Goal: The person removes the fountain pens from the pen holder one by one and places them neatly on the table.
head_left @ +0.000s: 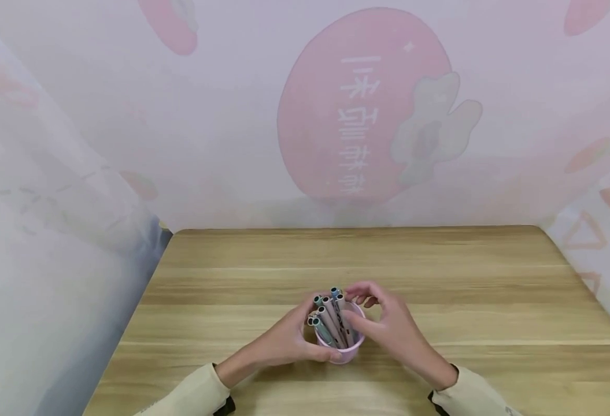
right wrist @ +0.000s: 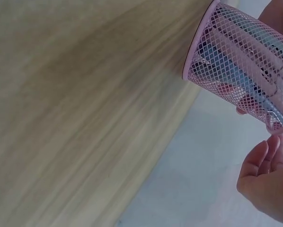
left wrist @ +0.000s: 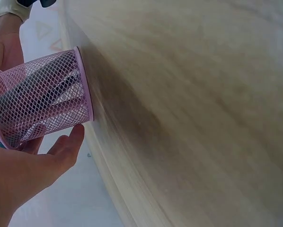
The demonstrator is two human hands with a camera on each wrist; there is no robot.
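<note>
A pink mesh pen cup (head_left: 347, 351) stands on the wooden table (head_left: 440, 277) near its front edge, with several grey and blue pens (head_left: 331, 318) leaning in it. My left hand (head_left: 295, 340) wraps the cup's left side, thumb in front and fingers behind. In the left wrist view the cup (left wrist: 42, 104) sits between that hand's thumb (left wrist: 70, 142) and fingers. My right hand (head_left: 376, 315) curves round the right side, its fingertips (head_left: 359, 290) by the pen tops. The right wrist view shows the right hand (right wrist: 269, 175) relaxed and holding nothing, just off the cup's rim (right wrist: 274, 126).
Pale fabric with a pink fruit print (head_left: 362, 104) hangs behind the table and along both sides. The table's left edge (head_left: 143, 300) drops off beside a draped cloth. Bare wood lies to the left, right and back of the cup.
</note>
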